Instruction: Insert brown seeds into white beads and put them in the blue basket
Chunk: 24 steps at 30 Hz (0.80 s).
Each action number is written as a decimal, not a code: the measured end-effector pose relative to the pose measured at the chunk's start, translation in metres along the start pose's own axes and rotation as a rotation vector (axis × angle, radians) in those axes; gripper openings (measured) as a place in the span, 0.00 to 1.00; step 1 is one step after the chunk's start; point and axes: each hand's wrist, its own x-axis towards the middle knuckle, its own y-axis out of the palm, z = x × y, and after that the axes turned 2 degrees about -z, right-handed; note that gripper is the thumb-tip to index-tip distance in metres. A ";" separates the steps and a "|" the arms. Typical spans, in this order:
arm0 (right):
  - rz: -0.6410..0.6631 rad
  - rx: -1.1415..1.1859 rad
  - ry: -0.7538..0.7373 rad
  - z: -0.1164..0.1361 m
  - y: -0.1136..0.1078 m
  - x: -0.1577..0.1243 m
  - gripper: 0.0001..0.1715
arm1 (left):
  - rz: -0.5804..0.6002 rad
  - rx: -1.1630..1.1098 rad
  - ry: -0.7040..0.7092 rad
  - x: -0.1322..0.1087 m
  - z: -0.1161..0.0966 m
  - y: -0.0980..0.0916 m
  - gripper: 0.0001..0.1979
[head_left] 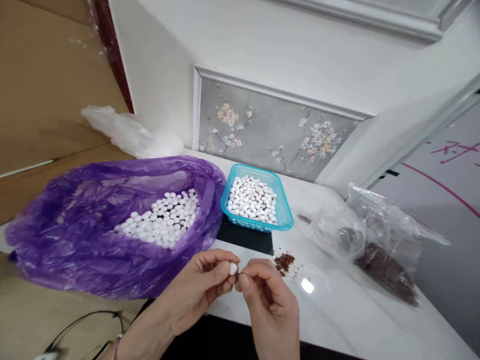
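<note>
Just in front of the table edge, my left hand (198,285) pinches a small white ball (233,269) between thumb and fingertips. My right hand (272,300) meets it there, thumb and forefinger pressed together against the ball's right side. Whatever those right fingertips hold is too small to make out. Beyond my right hand lies a little heap of reddish-brown bits (284,263). To the left spreads an opened purple plastic bag (82,235) with many white balls (165,220) inside. A blue basket (284,220) behind my hands holds many more white pieces (252,199), some with brown spots.
Right of the heap, a clear plastic container (339,232) lies near a clear bag (390,272) of dark brown material. A black flat panel (245,235) sits under the basket. A white plastic bag (131,135) and cardboard (56,80) are at left; a floral wall panel (270,125) stands behind.
</note>
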 end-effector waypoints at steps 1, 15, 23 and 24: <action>-0.002 -0.025 -0.016 -0.001 0.000 0.000 0.06 | -0.006 0.001 0.002 0.000 0.001 0.000 0.08; -0.022 -0.176 -0.161 -0.007 0.002 -0.005 0.06 | -0.056 0.174 0.096 0.000 0.000 -0.002 0.08; 0.020 -0.121 -0.128 -0.009 0.001 -0.003 0.06 | -0.031 0.193 0.105 -0.001 0.002 -0.002 0.07; 0.025 -0.114 -0.122 -0.010 0.001 -0.003 0.06 | -0.022 0.198 0.109 0.000 0.002 -0.003 0.07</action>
